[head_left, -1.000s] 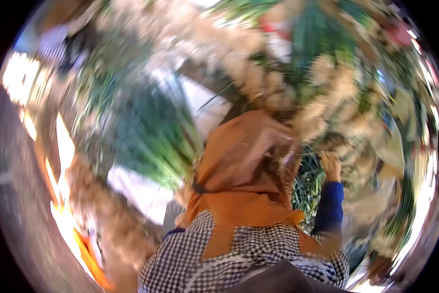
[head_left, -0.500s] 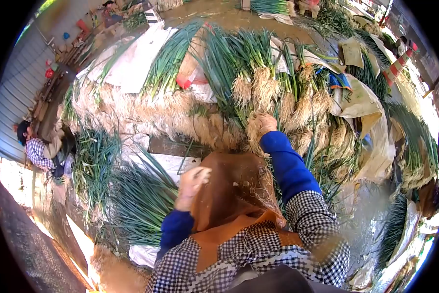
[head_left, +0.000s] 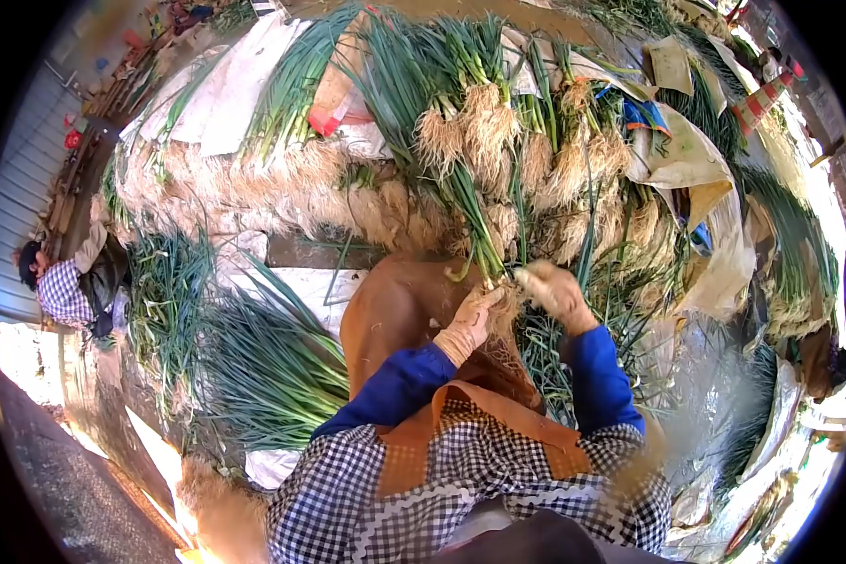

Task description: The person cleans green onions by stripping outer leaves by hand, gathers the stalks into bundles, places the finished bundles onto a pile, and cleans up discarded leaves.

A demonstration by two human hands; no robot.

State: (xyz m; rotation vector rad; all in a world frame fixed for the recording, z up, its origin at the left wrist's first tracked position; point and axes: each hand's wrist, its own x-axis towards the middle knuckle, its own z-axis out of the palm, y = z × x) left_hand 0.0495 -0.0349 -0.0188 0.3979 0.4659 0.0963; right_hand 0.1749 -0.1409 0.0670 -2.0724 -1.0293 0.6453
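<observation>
A long bank of green onions (head_left: 253, 174), roots facing the person, spans the ground ahead. A loose pile (head_left: 263, 362) lies off the left edge of the brown apron (head_left: 395, 301) covering the lap. At the apron's far right corner is a small bunch (head_left: 477, 230), leaves pointing away. The left hand (head_left: 473, 322) grips its root end; the blurred right hand (head_left: 556, 291) is beside it, fingers curled, hold unclear. This looks like cleaning stems, calling for a steady left grip while the right works.

Blue sleeves (head_left: 396, 381), checked top (head_left: 333, 479), wavy white trim (head_left: 423, 498), brown apron (head_left: 380, 310).
</observation>
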